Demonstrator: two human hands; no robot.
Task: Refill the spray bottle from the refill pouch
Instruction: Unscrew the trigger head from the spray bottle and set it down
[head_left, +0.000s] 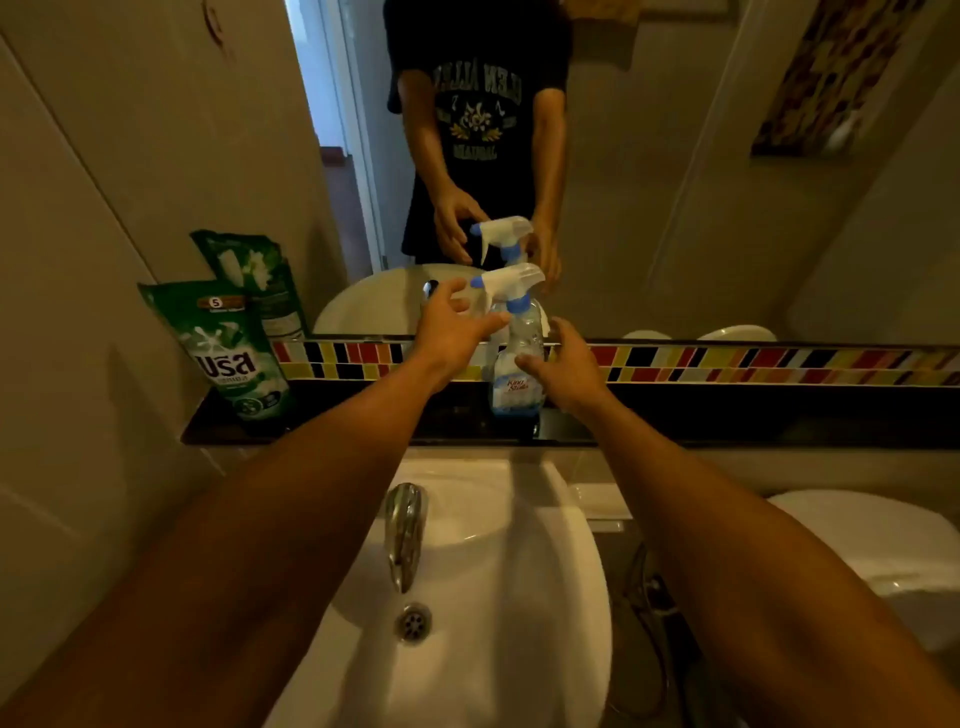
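Note:
A clear spray bottle (519, 358) with a white trigger head and a blue collar stands upright on the dark ledge (363, 426) under the mirror. My left hand (454, 327) hovers at the trigger head with fingers spread, close to it or just touching. My right hand (563, 364) is open against the bottle's right side at label height, not wrapped round it. A green refill pouch (234, 348) stands at the ledge's left end, leaning on the wall, untouched.
A white basin (493, 597) with a chrome tap (405, 530) and drain lies below the ledge. A toilet (883, 545) sits at the right. The mirror (675, 182) above a coloured tile strip reflects a person, the bottle and the pouch.

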